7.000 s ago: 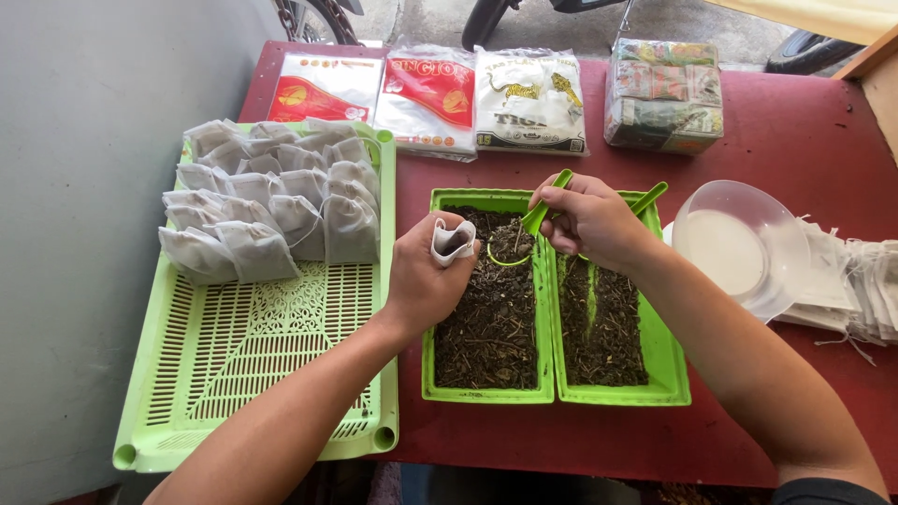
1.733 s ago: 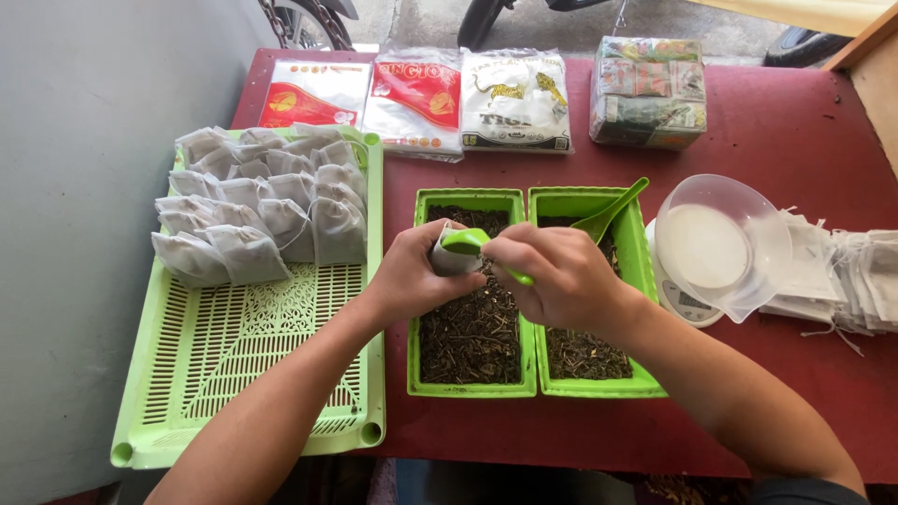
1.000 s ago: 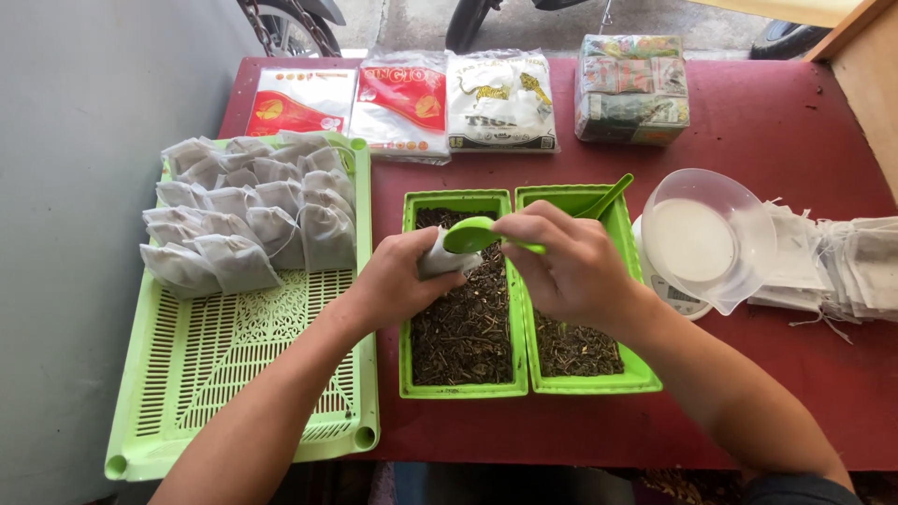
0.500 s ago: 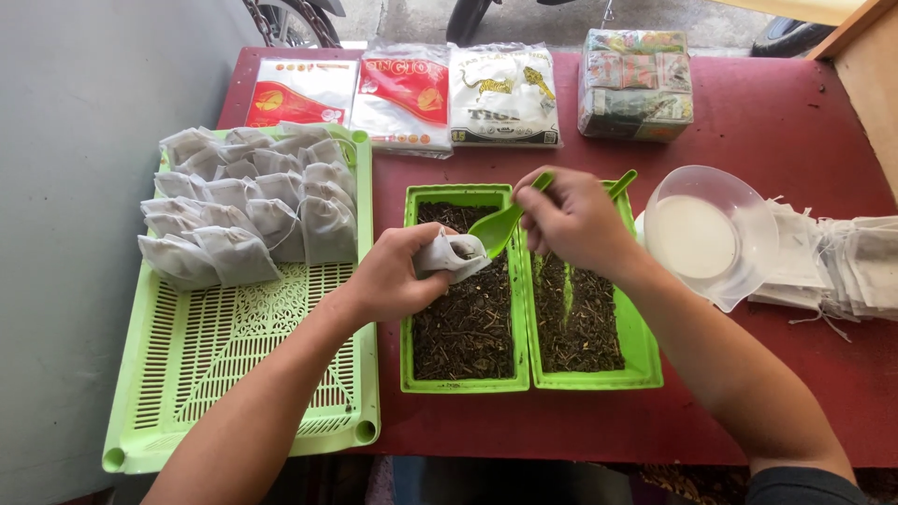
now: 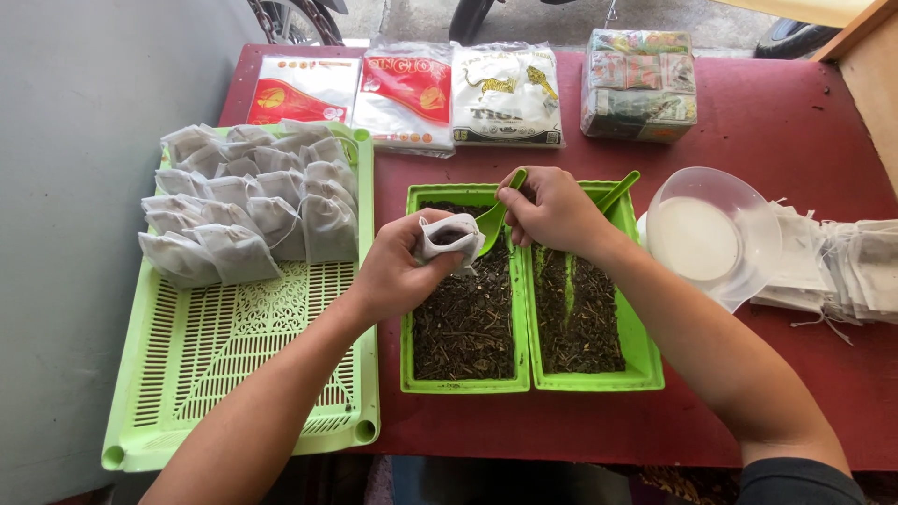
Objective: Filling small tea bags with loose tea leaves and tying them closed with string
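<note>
My left hand (image 5: 398, 266) holds a small white cloth pouch (image 5: 449, 238) open over the left green tray (image 5: 465, 382) of dark dried leaves. My right hand (image 5: 552, 208) grips a green plastic scoop (image 5: 496, 215) whose bowl sits at the pouch's mouth. A second green scoop (image 5: 617, 190) lies in the right green tray (image 5: 599, 379), which also holds dried leaves. Several filled white pouches (image 5: 248, 201) are stacked at the far end of a large green slotted tray (image 5: 243, 374) on the left.
Three flat printed packets (image 5: 407, 93) and a wrapped block of packets (image 5: 639, 84) lie along the far edge of the red table (image 5: 776, 112). A clear plastic bowl (image 5: 716, 238) and a pile of empty white pouches (image 5: 847, 266) sit at the right. A grey wall runs along the left.
My right hand dipped the green scoop into the leaves and brought it back to the pouch's mouth. My left hand kept holding the pouch over the left tray.
</note>
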